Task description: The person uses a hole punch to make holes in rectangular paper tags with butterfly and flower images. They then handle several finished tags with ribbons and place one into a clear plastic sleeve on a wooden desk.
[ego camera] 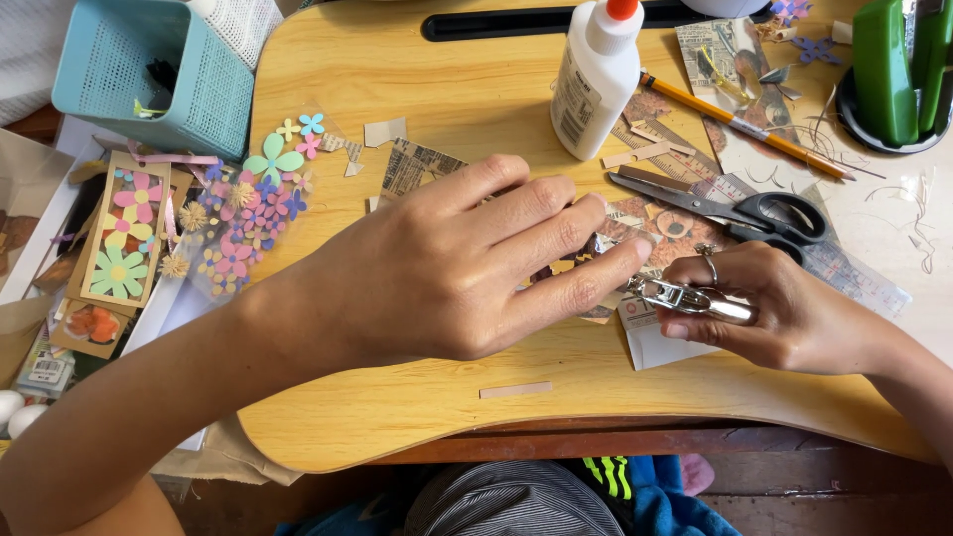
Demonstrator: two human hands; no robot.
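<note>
Risk first: my left hand (467, 268) lies flat, fingers together, pinning patterned paper scraps (635, 230) mid-desk; my right hand (784, 313) grips a small silver metal hole punch (690, 298) touching those fingertips, so a pinch looks likely, and black-handled scissors (740, 206) lie just beside.

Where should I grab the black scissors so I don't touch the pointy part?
Take the scissors by the black loop handles, which lie at their right end, close above the right hand. The blades lie nearly closed and point left toward the glue bottle, so coming from the right and above probably keeps your fingers clear of the tips.
</note>
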